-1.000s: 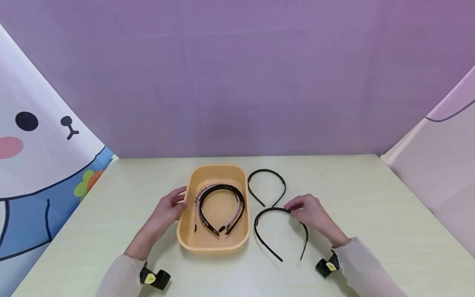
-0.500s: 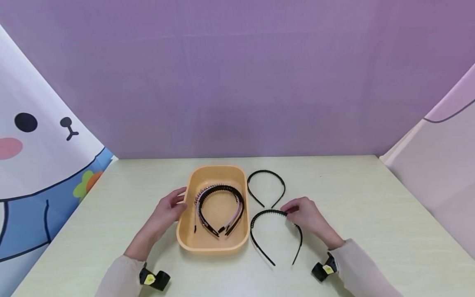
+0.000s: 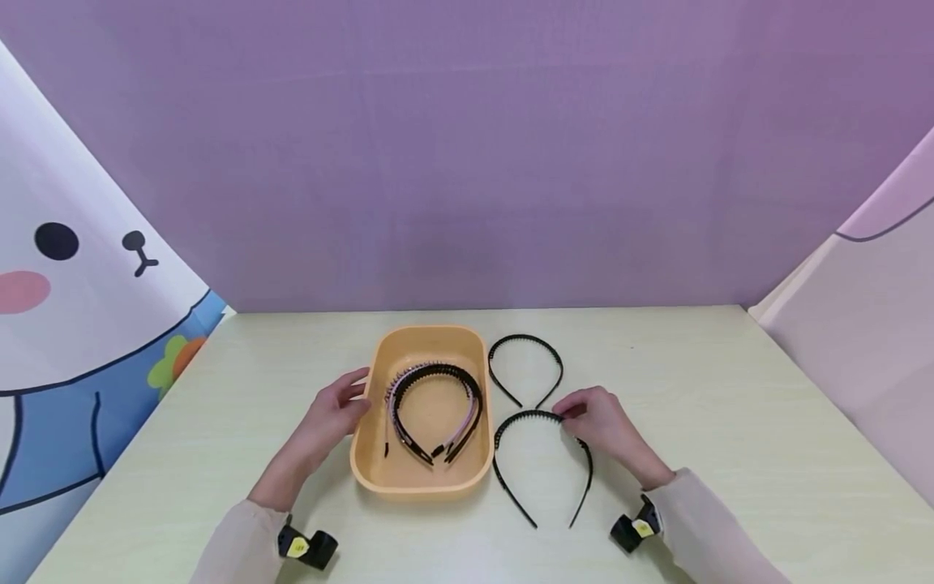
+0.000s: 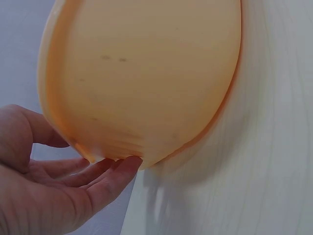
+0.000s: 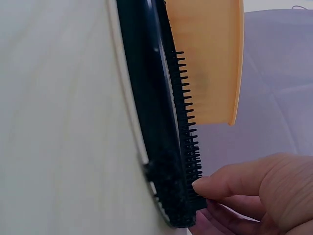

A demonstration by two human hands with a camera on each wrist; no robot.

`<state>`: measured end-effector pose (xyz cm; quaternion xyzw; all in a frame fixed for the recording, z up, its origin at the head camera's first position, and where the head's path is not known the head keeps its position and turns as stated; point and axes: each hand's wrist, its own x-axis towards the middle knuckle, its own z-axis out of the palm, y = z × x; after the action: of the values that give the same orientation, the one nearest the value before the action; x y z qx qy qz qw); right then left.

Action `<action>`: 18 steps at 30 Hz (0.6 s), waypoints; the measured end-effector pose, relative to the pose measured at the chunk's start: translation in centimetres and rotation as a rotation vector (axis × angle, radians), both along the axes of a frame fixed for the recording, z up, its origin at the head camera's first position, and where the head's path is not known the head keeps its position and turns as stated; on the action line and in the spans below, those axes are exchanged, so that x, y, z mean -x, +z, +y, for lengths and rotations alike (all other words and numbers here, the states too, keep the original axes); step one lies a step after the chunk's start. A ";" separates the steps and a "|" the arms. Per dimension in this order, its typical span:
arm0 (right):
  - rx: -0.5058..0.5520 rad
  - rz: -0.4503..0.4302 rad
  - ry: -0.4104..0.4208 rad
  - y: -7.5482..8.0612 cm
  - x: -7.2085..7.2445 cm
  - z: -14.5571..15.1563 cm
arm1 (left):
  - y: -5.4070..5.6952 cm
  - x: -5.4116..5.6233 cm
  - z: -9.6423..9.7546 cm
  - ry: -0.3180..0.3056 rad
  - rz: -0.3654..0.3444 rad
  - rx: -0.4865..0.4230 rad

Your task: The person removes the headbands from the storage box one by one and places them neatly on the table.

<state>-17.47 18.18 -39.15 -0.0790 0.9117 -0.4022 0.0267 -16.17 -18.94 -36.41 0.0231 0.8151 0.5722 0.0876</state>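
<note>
In the head view my left hand (image 3: 337, 410) holds the left side of a yellow-orange plastic tray (image 3: 422, 491). The left wrist view has its thumb at the rim and fingers against the outer wall. My right hand (image 3: 604, 423) pinches the top band of a black toothed headband (image 3: 536, 413), whose ends point toward me just right of the tray. Close up, thumb and fingers grip the headband's comb teeth (image 5: 190, 117). Inside the tray lie overlapping headbands, black ones (image 3: 438, 368) over a pinkish-purple one (image 3: 464, 422).
Behind the held headband, another black headband (image 3: 521, 337) lies on the pale wooden table (image 3: 693, 405), its ends toward the held one. A purple cloth backdrop (image 3: 496, 203) rises at the table's far edge. Cartoon-printed cloth (image 3: 80, 324) hangs at the left.
My right hand has brought the held headband slightly left and toward me, closer to the tray, and its ends have turned a little. The left hand and tray stay put.
</note>
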 end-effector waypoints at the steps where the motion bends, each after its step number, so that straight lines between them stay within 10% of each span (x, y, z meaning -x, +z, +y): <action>1: 0.000 -0.003 0.000 0.0 0.0 0.0 | 0.0 0.0 0.0 0.000 0.000 0.000; 18: -0.023 0.007 -0.014 -0.3 0.3 -0.2 | -0.4 0.3 -0.1 -0.006 0.001 -0.010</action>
<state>-17.75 17.96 -39.41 -0.0738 0.9170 -0.3914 0.0217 -16.47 -19.00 -36.77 0.0264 0.8122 0.5760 0.0888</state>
